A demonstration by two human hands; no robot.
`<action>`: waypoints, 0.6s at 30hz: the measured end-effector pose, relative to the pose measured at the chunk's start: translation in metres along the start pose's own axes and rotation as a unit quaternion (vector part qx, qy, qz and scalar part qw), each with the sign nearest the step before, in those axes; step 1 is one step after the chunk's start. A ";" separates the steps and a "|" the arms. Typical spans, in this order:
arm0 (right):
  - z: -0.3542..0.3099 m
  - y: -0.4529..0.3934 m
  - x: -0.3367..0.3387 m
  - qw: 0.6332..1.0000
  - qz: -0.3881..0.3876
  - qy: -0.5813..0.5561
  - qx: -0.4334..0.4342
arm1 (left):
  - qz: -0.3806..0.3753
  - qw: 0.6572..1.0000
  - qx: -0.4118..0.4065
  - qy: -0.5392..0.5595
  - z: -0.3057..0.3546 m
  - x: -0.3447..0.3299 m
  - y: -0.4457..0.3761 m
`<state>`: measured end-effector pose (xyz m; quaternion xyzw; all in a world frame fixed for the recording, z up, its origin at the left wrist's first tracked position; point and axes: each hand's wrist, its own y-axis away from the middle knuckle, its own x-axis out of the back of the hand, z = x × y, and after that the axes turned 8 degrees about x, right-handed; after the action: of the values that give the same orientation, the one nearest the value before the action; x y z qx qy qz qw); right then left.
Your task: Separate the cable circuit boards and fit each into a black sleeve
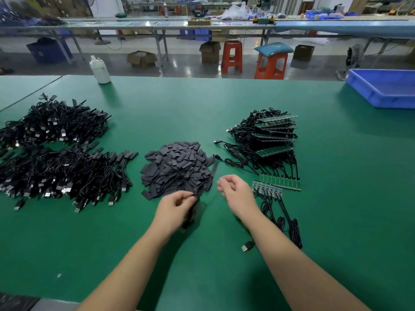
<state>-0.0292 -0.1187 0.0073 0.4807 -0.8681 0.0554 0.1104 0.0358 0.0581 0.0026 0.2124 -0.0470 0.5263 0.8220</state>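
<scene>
I take the pile of black sleeves (177,167) in the middle of the green table (224,102) as my landmark. My left hand (177,204) is at the near edge of this pile, with thumb and fingers pinched on a dark cable piece (192,212) that hangs down blurred below the hand; I cannot tell if a sleeve is already on it. My right hand (235,191) floats just right of the pile's near corner, fingers loosely curled and apart, with nothing in them.

Right of the pile, near my right hand, two joined rows of small green circuit boards (277,184) lie flat on the table, and their black cables run toward me and end at a USB plug (247,246). Further right and behind them is a stack of board strips with cables (267,135). Left of the pile lie two big heaps of black cables (56,151).

Far behind the pile to the left stands a white bottle (100,69). Far right of the pile, at the table corner, sits a blue tray (381,90).
</scene>
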 end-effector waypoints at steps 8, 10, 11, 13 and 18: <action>0.040 -0.024 0.082 0.861 -0.034 0.507 0.035 | 0.280 0.939 -0.009 -0.198 0.011 0.136 -0.083; 0.046 -0.024 0.093 0.854 -0.050 0.518 0.011 | 0.284 0.918 0.025 -0.276 -0.001 0.163 -0.102; 0.048 -0.024 0.095 0.854 -0.052 0.518 0.002 | 0.270 0.908 0.055 -0.315 -0.006 0.171 -0.108; 0.049 -0.024 0.096 0.851 -0.053 0.522 -0.002 | 0.239 0.890 0.095 -0.377 -0.015 0.179 -0.114; 0.043 -0.026 0.100 0.850 -0.024 0.527 0.008 | 0.288 0.840 0.012 -0.460 -0.024 0.162 -0.109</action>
<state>-0.0644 -0.2240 -0.0104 0.4013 -0.6673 0.3046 0.5485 0.2008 0.1658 -0.0033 0.4166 -0.4724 0.5815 0.5149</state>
